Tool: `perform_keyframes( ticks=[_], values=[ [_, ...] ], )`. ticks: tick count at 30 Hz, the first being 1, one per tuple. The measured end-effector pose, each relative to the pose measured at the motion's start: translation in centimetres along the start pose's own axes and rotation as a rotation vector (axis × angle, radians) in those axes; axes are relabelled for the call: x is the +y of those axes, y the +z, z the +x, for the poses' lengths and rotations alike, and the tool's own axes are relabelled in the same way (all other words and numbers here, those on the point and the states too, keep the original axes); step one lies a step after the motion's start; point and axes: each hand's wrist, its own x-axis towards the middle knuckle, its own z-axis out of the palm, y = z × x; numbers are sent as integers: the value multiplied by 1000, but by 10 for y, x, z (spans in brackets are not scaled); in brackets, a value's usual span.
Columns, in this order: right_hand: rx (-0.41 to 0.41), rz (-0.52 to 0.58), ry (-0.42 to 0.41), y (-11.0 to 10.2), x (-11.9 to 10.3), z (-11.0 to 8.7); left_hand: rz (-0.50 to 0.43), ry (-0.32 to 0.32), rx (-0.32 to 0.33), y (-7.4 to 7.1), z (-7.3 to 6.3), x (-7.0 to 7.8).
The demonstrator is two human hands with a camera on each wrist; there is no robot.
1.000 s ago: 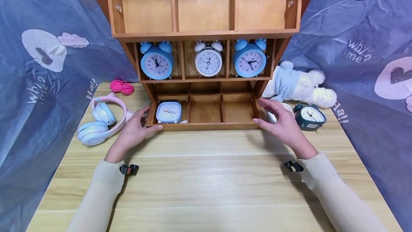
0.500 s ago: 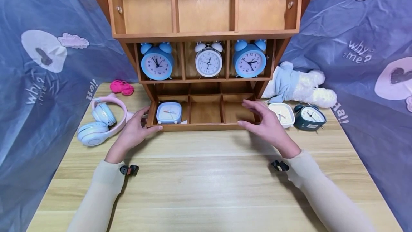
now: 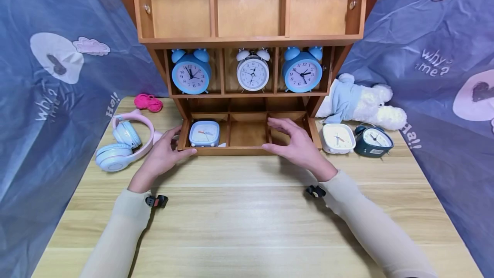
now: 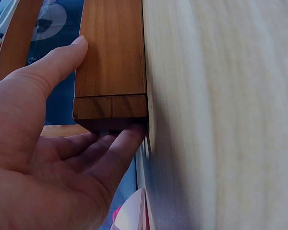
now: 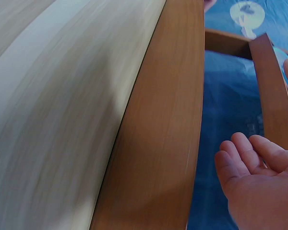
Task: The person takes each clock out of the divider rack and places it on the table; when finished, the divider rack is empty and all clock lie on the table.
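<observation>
A brown wooden tiered shelf (image 3: pixel 251 41) stands at the back of the table in the head view. At its bottom left corner my left hand (image 3: pixel 164 155) holds on, thumb at the front board (image 4: pixel 110 48) and fingers round the side end. My right hand (image 3: pixel 299 145) hovers with relaxed, spread fingers over the bottom tier's right compartment, and nothing lies in it. A light blue square clock (image 3: pixel 204 133) sits in the bottom left compartment. The middle tier bears a blue twin-bell alarm clock (image 3: pixel 191 76) at left, a white one (image 3: pixel 252 74) in the middle and another blue one (image 3: pixel 302 75) at right.
A white square clock (image 3: pixel 338 138) and a dark green alarm clock (image 3: pixel 373 142) stand right of the shelf, before a white plush toy (image 3: pixel 360 102). Pink and blue headphones (image 3: pixel 127 140) and a pink yarn bundle (image 3: pixel 148 102) lie at left. A printed blue cloth (image 3: pixel 61 140) hangs around.
My right hand has moved left from the shelf's bottom right end to over the right compartment, uncovering the white square clock. My left hand has stayed at the left corner.
</observation>
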Motion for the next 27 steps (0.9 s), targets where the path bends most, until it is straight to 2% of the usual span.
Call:
perform_keyframes(
  ticks=[13,27],
  values=[
    [-30,24,-33,41,-25,24,-5,-6,-3,0,-1,4],
    [-69,26,-70,79,-36,51,-13,-5,2,0,-2,2]
  ],
)
